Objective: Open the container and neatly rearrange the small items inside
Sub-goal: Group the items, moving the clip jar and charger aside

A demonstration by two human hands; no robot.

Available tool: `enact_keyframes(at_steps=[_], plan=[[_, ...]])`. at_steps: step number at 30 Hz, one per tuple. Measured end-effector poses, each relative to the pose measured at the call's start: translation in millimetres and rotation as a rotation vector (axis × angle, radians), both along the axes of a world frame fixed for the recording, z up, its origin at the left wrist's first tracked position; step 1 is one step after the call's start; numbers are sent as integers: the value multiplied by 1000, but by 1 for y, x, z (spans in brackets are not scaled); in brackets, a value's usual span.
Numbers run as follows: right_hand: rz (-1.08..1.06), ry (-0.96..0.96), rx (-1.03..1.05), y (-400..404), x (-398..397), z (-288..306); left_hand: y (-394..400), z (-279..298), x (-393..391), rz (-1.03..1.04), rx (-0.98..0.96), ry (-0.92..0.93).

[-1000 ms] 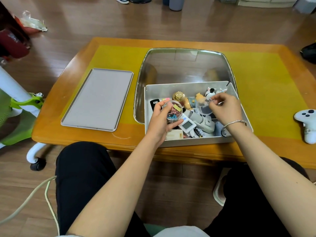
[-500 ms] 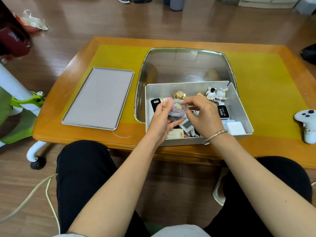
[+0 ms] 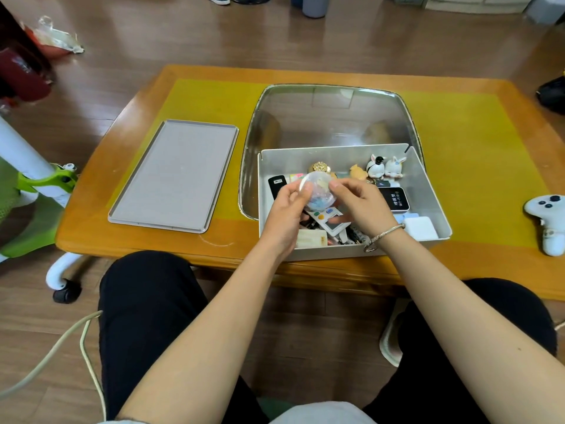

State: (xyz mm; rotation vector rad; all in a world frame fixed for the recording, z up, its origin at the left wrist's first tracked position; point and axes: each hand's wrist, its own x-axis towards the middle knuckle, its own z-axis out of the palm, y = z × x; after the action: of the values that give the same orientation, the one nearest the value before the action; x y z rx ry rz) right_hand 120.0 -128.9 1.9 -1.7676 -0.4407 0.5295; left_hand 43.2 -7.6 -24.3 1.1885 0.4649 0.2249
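- Scanning from your left, the grey lid (image 3: 174, 175) lies flat on the counter (image 3: 477, 154), well apart from the open container (image 3: 428, 191), so the opening step looks done.
- Your left hand (image 3: 286, 214) curls round the near-left side of a clear round tub (image 3: 316, 191) holding small coloured bits, lifted above the container's left half.
- Your right hand (image 3: 359, 203) meets the tub from the other side, fingertips (image 3: 334, 185) pinching its rim; whether the tub's cap is on tight I cannot tell.
- Risk: the tub is tipped and held only at its edges. If the cap gives or a finger slips, the tiny pieces would scatter into the clutter below, over the white thermometer-like device (image 3: 331, 220) and the small cream box (image 3: 312, 240).
- Risk: your right wrist, with its bracelet (image 3: 383, 237), hangs just over the container's near wall; a sideways drag could shove the black Wi-Fi device (image 3: 394, 199) or topple the two rabbit figures (image 3: 385, 167) at the far right.
- Further right, a white game controller (image 3: 548, 221) sits on the counter, clear of your reach.
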Motion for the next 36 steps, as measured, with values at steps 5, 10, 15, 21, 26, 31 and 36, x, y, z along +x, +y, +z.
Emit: enact_keyframes(at_steps=[5, 10, 15, 21, 26, 31, 36], plan=[[26, 113, 82, -2, 6, -7, 0, 1, -1, -74, -8, -27], [25, 173, 166, -3, 8, -8, 1, 2, -1, -84, -65, -31], [17, 229, 236, -8, 9, -8, 0, 3, -1, -147, -43, -54], [68, 240, 267, -8, 8, -4, 0, 3, -5, -107, -8, -101], [50, 322, 328, -6, 6, -5, -5, 2, -7, -67, 208, -113], [91, 326, 347, -9, 12, -1, -6, 3, -6, -96, 246, -110], [80, 344, 362, -11, 13, -2, -6, 4, -4, -121, 144, -112]])
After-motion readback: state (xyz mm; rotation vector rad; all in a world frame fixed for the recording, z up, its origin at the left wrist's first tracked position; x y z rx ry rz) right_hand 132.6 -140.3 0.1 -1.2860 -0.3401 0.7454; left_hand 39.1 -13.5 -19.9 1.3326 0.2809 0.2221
